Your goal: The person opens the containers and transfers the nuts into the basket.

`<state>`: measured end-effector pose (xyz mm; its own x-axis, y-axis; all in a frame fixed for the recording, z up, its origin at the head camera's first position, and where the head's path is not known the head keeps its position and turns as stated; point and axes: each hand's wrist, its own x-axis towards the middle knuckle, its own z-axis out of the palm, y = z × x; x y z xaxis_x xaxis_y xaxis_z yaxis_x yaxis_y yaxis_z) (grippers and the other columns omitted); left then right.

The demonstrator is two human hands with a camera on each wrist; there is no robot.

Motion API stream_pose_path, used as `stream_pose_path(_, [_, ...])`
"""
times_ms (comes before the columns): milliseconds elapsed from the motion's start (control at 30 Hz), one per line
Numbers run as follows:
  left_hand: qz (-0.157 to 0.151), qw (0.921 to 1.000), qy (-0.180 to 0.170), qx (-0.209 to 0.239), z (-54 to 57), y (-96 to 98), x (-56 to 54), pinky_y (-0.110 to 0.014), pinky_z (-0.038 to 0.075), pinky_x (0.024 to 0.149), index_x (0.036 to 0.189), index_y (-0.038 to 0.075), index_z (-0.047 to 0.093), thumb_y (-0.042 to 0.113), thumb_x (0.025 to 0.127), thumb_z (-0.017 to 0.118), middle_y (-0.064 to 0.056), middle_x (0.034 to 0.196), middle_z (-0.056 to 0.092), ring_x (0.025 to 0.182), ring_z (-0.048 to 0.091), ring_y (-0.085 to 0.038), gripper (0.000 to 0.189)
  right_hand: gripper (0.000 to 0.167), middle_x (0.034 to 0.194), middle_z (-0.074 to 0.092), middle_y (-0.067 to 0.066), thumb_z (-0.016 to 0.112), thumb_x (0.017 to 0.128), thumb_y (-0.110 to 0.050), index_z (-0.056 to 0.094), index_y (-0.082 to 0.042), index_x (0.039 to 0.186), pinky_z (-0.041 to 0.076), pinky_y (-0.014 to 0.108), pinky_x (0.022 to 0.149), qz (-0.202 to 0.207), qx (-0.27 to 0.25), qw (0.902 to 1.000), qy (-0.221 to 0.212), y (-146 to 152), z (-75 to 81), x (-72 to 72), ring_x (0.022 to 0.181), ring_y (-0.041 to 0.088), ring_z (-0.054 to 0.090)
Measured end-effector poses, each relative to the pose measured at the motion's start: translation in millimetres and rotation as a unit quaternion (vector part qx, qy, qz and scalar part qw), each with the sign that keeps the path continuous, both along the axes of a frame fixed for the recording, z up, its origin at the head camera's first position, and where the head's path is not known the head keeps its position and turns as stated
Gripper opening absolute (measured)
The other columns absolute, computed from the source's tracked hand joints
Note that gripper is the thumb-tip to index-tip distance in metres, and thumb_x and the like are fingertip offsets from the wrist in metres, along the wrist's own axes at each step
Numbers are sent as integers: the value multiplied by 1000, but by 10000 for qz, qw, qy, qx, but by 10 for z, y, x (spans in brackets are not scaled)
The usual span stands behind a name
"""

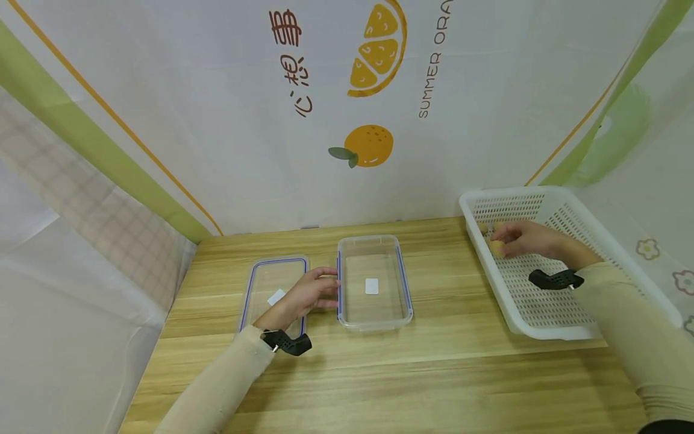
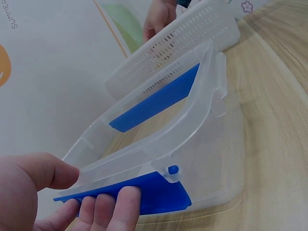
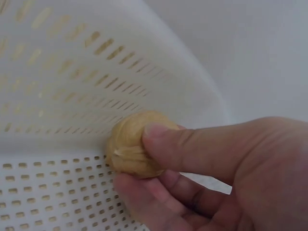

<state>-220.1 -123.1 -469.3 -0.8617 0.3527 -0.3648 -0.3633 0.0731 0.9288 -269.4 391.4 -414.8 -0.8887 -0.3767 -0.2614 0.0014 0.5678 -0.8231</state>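
Observation:
In the head view, a clear plastic food container (image 1: 374,316) with blue side clips stands uncovered on the table. My left hand (image 1: 310,292) holds its left side, thumb at the rim and fingers against the blue clip (image 2: 159,192), as the left wrist view shows. On the right, my right hand (image 1: 527,239) is inside a white perforated basket (image 1: 490,278). It pinches a walnut (image 3: 132,139) between thumb and fingers, close to the basket wall. Other walnuts (image 1: 482,227) lie in the basket's far left corner, partly hidden by the hand.
A clear lid (image 1: 273,274) with a blue seal lies left of the container, partly under my left forearm. The wooden table (image 1: 368,386) ends at a white printed curtain (image 1: 244,150) behind, with more cloth at both sides.

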Motion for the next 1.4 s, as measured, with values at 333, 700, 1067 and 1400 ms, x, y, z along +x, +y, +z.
stream_pose_path(333, [111, 9999, -36, -23, 11, 15, 10, -32, 65, 75, 145, -5, 42, 3, 100, 56, -14, 113, 55, 92, 60, -18, 48, 43, 123, 58, 22, 67, 93, 4, 48, 21, 128, 61, 33, 87, -40, -163, 9972, -723, -5, -152, -26, 97, 12, 61])
stream_pose_path(700, [30, 10000, -36, -25, 2, 12, 1, -33, 65, 77, 146, -7, 39, 5, 101, 56, -15, 117, 54, 94, 59, -18, 50, 28, 104, 62, 5, 70, 91, 3, 58, 10, 116, 62, 33, 85, -25, -237, 9945, -1019, -23, -304, -39, 93, 15, 64])
stream_pose_path(1067, [54, 10000, -43, -15, 28, 16, 14, -32, 65, 77, 145, -5, 42, 4, 101, 56, -14, 116, 56, 92, 60, -17, 48, 26, 103, 63, 3, 63, 97, 1, 54, 13, 119, 61, 32, 84, 44, -194, 9926, -1198, -37, -310, -40, 93, 15, 65])
stream_pose_path(1400, [40, 10000, -41, 8, -3, 5, 0, -33, 65, 77, 145, -6, 41, 5, 101, 56, -15, 115, 55, 92, 59, -18, 49, 40, 113, 61, 11, 63, 96, -2, 47, 18, 127, 61, 33, 87, 92, 85, 9931, -1164, -23, -282, -19, 94, 14, 64])
